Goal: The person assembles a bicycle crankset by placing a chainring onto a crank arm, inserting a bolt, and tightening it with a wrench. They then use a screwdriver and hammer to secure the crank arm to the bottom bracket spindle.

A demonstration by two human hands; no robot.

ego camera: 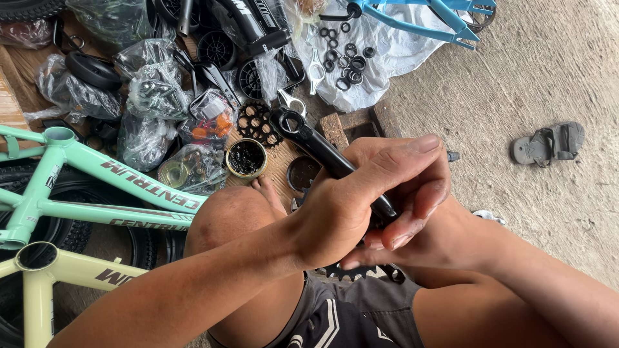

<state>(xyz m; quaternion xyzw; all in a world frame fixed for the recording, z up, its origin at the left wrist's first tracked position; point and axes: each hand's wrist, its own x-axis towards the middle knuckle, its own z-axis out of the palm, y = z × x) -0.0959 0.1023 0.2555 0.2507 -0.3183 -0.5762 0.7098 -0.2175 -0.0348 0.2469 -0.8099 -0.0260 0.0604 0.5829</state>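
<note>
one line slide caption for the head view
Both hands grip a black bike crank arm above an open grease tin.

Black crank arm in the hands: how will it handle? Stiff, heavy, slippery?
The crank arm looks like a solid metal bar, so probably stiff and heavy for its size. Its glossy finish and the open tin of dark grease nearby suggest it may be slippery. The left hand wraps it; the right hand supports beneath.

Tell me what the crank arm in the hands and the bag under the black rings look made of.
Crank arm: probably metal, glossy black finish, rigid with highlights along its edges. Bag: thin whitish plastic film, crumpled and shiny.
</note>
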